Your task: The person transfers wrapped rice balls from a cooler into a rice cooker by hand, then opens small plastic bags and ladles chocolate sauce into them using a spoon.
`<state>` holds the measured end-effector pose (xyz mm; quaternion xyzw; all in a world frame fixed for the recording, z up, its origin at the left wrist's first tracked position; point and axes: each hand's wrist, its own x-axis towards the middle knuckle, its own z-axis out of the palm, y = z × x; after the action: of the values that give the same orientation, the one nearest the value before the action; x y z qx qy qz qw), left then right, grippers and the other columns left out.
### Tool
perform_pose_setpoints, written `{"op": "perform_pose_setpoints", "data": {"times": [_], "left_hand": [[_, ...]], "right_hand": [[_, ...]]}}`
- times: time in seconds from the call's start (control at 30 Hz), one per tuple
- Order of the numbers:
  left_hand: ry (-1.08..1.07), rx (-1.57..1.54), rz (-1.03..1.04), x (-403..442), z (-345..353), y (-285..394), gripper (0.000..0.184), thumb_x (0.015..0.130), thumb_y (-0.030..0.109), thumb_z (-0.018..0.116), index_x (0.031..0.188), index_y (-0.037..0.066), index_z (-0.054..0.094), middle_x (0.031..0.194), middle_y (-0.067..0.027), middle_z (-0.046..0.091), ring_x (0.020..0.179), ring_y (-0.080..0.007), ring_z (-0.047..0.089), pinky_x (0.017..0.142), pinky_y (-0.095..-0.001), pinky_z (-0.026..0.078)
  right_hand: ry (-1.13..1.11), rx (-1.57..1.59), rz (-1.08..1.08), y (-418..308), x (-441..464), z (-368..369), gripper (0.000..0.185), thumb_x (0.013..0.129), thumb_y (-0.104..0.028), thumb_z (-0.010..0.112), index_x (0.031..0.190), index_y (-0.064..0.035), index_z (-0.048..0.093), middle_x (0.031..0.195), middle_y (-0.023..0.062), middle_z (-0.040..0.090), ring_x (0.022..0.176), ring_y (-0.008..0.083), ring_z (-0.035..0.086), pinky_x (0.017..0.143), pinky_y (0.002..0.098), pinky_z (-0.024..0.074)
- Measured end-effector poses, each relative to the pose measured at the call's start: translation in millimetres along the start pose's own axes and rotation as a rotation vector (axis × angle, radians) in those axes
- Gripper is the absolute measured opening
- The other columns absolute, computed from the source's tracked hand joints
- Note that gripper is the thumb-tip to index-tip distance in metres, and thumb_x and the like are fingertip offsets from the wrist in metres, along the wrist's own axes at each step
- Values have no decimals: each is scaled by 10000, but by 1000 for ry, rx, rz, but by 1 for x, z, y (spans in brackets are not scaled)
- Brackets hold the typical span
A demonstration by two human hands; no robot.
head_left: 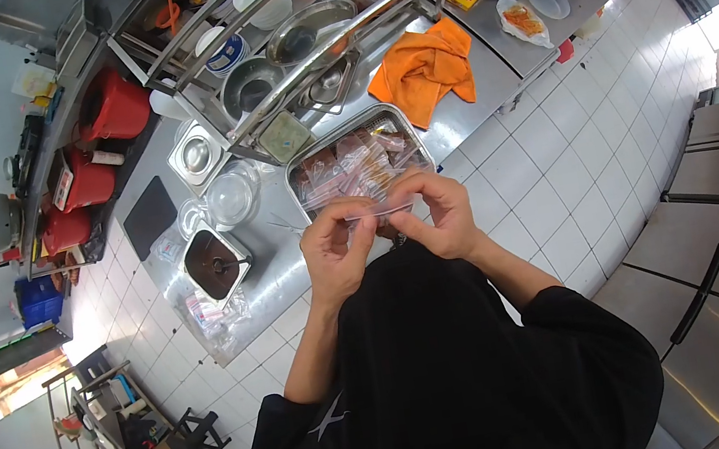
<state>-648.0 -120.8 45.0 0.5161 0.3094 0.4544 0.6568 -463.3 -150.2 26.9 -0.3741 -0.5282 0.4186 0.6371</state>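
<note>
Between my two hands is a small clear zip-top plastic bag (pixel 382 210), pinched along its top edge. My left hand (pixel 337 249) grips the left end with thumb and fingers, and my right hand (pixel 439 216) grips the right end. What the bag holds is mostly hidden behind my fingers. Just beyond my hands, a metal perforated tray (pixel 290 179) holds several clear bags of brownish food (pixel 361 160). To the left on the steel table stands a deep metal container (pixel 190 268) of dark brown sauce, with a ladle (pixel 230 265) in it.
An orange cloth (pixel 425 73) lies right of the tray. A metal shelf (pixel 300 83) with bowls and pans rises behind it. Plastic lids (pixel 231 198), a black board (pixel 150 218) and loose plastic bags (pixel 219 314) are at left. A steel refrigerator (pixel 714 262) stands at right.
</note>
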Motion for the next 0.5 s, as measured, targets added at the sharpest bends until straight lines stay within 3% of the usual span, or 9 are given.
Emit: {"op": "perform_pose_setpoints", "data": {"times": [0.1,0.4,0.5], "left_hand": [[-83,88,198,6,-1,-4,115,922,-55,634,1033,-27,638,1024,-126,663,984,-188,635,900,-334,506],[-75,15,17,0,2,-13,102,919,-38,647,1019,-17,647,1016,-103,648,960,-179,633,861,-317,509],[-108,93,67,5,-1,-14,102,901,-24,693,1000,-20,671,993,-111,678,936,-188,652,848,-316,516]], "right_hand": [[-34,-90,-31,-2,-1,1,87,843,-17,744,921,-17,705,902,94,694,808,171,654,729,288,491],[-57,-43,-12,4,-7,-4,101,838,-8,761,936,-14,742,884,97,707,803,181,673,733,294,511],[-99,-81,-20,6,-7,-11,104,837,-8,763,939,-11,744,879,95,706,808,187,676,742,297,515]]}}
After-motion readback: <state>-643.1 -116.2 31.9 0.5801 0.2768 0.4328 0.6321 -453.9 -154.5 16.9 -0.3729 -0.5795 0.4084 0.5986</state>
